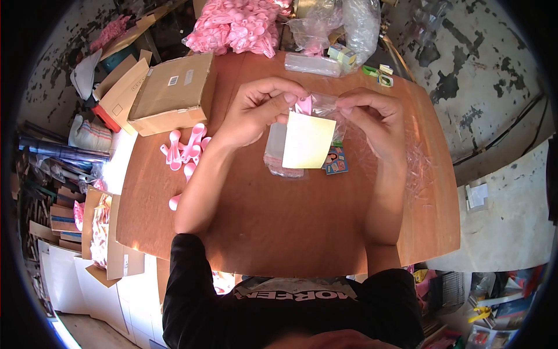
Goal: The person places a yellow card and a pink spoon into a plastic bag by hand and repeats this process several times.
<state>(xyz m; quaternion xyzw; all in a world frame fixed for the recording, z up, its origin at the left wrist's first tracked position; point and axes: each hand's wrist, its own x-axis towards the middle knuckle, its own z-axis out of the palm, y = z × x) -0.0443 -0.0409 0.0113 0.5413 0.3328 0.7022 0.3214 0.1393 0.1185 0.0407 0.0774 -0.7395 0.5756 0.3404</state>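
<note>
Up over the table, a clear plastic bag (324,103) is stretched between my two hands. My left hand (258,110) pinches its left side, and a pink plastic piece (304,105) shows beside those fingertips. The thumb and fingers of my right hand (376,115) are closed on the bag's right edge. A pale yellow-white card (309,141) hangs just below the fingers. It partly covers a stack of clear plastic bags (275,148) and a blue printed card (337,161) on the table. Several pink plastic spoons (189,150) lie beyond my left forearm.
A closed cardboard box (171,90) stands at the table's left. At the back are a heap of pink spoons (235,26), a clear plastic packet (313,64) and a green-handled tool (378,75). Thin clear plastic strips (417,171) lie scattered on the right.
</note>
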